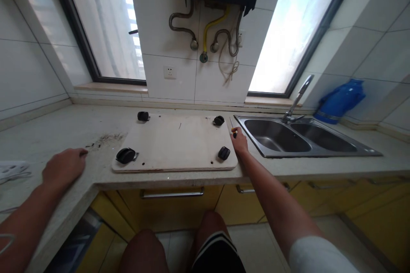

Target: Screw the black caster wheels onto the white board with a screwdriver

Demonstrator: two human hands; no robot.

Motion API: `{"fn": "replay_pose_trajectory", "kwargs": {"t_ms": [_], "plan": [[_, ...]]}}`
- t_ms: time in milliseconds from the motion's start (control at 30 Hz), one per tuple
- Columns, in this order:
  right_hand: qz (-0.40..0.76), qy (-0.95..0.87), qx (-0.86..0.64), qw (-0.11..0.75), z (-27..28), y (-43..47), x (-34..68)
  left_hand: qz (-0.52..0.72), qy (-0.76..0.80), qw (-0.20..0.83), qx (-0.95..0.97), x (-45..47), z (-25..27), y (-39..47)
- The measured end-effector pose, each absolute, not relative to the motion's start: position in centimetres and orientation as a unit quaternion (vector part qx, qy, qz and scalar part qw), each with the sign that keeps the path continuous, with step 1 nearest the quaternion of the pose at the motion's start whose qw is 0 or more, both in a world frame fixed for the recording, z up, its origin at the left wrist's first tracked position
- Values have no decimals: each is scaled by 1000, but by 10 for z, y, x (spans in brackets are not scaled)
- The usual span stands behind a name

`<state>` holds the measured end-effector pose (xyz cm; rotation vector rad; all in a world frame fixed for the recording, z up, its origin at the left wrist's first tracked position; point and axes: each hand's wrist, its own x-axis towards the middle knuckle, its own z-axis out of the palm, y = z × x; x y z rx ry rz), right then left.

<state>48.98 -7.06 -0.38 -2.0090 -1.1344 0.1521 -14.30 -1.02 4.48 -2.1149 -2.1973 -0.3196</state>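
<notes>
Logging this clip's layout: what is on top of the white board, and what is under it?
On the white board: four black casters, one near each corner, and small dark holes. Its underside and the counter directly beneath are covered and cannot be seen.

The rectangular wooden board [179, 145] is off-white with a few dark spots, its small round plastic casters [125, 155] black. The slim tool [233, 129] has a yellow and black handle. Flat cabinet doors [173, 211] are mustard yellow, the stone countertop [54, 124] mottled pale grey. Black cloth shorts [221, 257] have white stripes.
</notes>
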Motion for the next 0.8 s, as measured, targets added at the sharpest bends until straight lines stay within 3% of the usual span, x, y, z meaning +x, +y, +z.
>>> {"fn": "replay_pose_trajectory", "kwargs": {"t_ms": [167,300,567,700,800], "plan": [[68,-434,-781,444,-3,-72,489,-76,-724,42,-684,-138,51,-12],[50,-390,-753,527,3,-81,483,-71,-711,44,-698,-137,52,-17],[-16,-305,-614,728,-3,-207,414,-219,-704,20,-676,-140,55,-20],[17,-316,-541,780,-52,-305,346,-359,-646,-19,-673,-110,82,-21],[44,-279,-585,760,-86,-348,304,-477,-584,-135,-643,-66,109,-36]]}}
